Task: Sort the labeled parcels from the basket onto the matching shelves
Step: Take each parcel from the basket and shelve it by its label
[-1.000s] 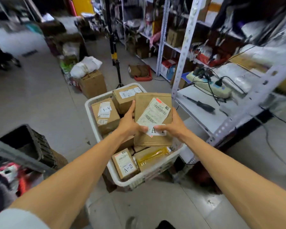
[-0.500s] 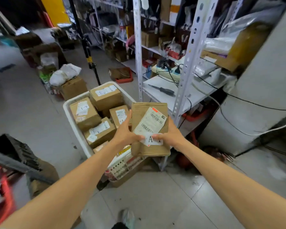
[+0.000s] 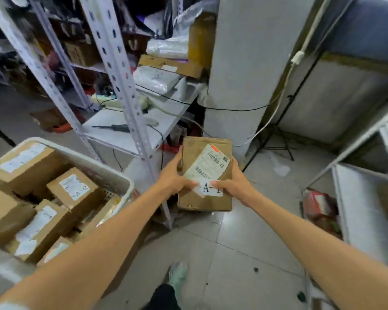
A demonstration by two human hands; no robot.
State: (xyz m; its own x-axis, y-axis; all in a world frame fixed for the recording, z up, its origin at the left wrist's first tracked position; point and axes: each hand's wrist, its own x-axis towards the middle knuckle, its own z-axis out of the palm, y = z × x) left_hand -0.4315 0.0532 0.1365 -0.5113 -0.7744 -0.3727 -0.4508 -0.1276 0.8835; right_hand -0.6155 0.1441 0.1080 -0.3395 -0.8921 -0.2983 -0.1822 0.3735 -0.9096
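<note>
The flat brown cardboard parcel point(image 3: 213, 202) labelled A-1, above the white perforated plastic basket point(image 3: 112, 168) a second ago, is now right of it over glossy grey floor tiles point(image 3: 244, 253), gripped at its sides by the left hand point(image 3: 173, 177) and right hand point(image 3: 233, 182), thumbs on top.

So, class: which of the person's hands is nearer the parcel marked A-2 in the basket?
Left. The left hand grips the A-1 parcel on the edge facing the A-2 parcel; the right hand holds the opposite edge.
</note>
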